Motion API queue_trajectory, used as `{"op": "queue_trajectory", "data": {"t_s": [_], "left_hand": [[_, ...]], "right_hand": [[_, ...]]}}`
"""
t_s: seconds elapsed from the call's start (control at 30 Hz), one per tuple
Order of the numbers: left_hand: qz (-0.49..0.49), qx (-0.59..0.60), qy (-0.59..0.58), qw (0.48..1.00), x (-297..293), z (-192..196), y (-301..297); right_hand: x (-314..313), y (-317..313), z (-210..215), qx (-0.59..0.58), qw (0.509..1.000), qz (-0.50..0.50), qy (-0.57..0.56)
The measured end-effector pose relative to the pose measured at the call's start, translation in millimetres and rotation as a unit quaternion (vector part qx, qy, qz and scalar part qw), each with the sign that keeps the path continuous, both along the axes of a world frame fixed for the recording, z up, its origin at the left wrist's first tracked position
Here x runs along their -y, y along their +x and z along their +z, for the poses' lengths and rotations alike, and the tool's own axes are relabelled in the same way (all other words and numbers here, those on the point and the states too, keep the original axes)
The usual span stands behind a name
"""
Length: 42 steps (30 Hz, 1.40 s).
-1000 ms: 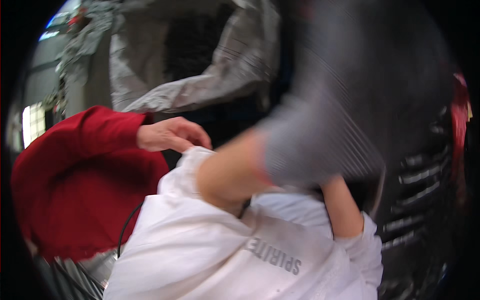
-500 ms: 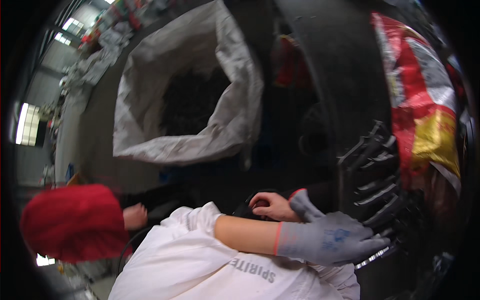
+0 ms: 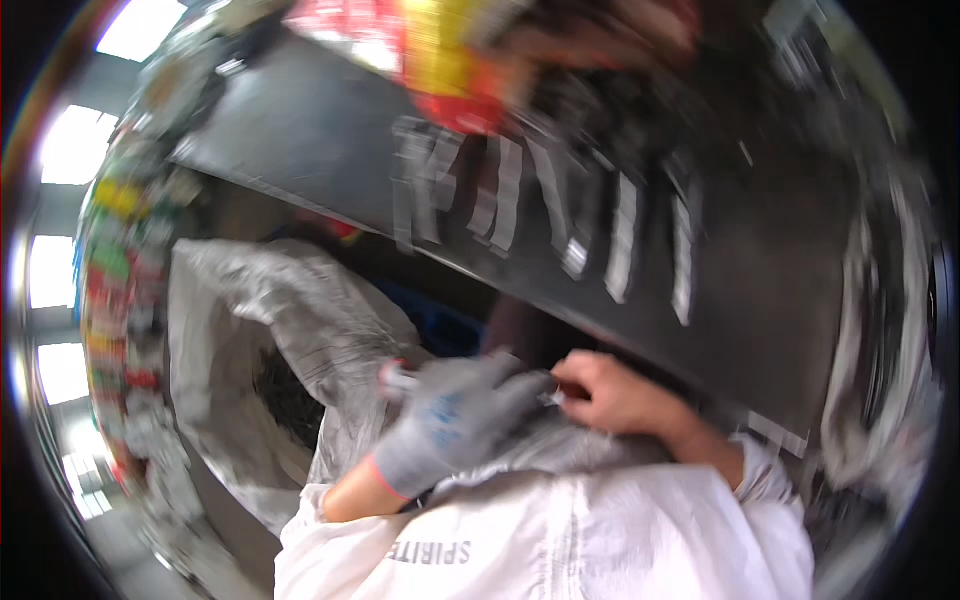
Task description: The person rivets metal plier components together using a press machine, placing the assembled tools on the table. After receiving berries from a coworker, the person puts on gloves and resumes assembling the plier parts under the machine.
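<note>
My left hand (image 3: pixel 455 410), in a grey glove with a red cuff edge, reaches across the front of my white top toward my right hand. Motion smears its fingers, so their grip cannot be told. Beside its far edge shows a small red-and-white thing (image 3: pixel 393 378), too blurred to name. My bare right hand (image 3: pixel 615 392) is closed, thumb and fingers pinched together near the gloved fingertips. A small pale bit (image 3: pixel 555 398) shows at that pinch, its kind unclear. Both hands are in front of my body, on the near side of the dark table (image 3: pixel 330 165).
At the left stands a large white woven sack (image 3: pixel 200 370), its mouth open, dark pieces (image 3: pixel 285 400) inside. Several dark, shiny strips (image 3: pixel 620 240) lie across the table. A red-and-yellow plastic bag (image 3: pixel 435 50) lies at the far side. Blurred heaps (image 3: pixel 125 300) line the far left.
My view has swung right, so sack and table lie further left. My gloved left hand has drawn back from the strips to my front, near my bare right hand. The person in red has left view.
</note>
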<state>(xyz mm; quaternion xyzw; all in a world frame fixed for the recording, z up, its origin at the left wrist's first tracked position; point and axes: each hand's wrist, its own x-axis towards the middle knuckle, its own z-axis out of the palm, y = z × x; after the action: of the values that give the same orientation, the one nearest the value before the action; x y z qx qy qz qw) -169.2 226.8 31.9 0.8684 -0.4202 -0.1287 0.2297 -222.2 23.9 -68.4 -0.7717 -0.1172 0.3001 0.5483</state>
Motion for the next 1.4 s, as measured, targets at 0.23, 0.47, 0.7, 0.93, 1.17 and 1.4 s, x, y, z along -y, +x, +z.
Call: {"op": "queue_trajectory", "data": {"t_s": [0.23, 0.47, 0.7, 0.93, 1.17, 1.4], "left_hand": [[-0.053, -0.066, 0.170, 0.982, 18, -42, -7], [-0.161, -0.048, 0.131, 0.977, 73, -40, -12], [-0.257, 0.039, 0.107, 0.960, 116, -30, -29], [-0.260, 0.061, 0.113, 0.957, 121, -22, -29], [-0.248, 0.008, 0.148, 0.957, 143, -14, -48], [-0.450, -0.081, 0.031, 0.889, 221, -37, -99]], "right_hand": [[103, -143, 39, -0.038, 0.949, -0.312, 0.026], [112, -273, 45, -0.150, 0.777, -0.609, 0.056], [113, -309, 30, -0.178, 0.753, -0.628, 0.083], [112, -307, 13, -0.217, 0.773, -0.592, 0.061], [102, -302, -9, -0.173, 0.818, -0.543, 0.075], [86, -326, -14, -0.160, 0.807, -0.563, 0.078]]}}
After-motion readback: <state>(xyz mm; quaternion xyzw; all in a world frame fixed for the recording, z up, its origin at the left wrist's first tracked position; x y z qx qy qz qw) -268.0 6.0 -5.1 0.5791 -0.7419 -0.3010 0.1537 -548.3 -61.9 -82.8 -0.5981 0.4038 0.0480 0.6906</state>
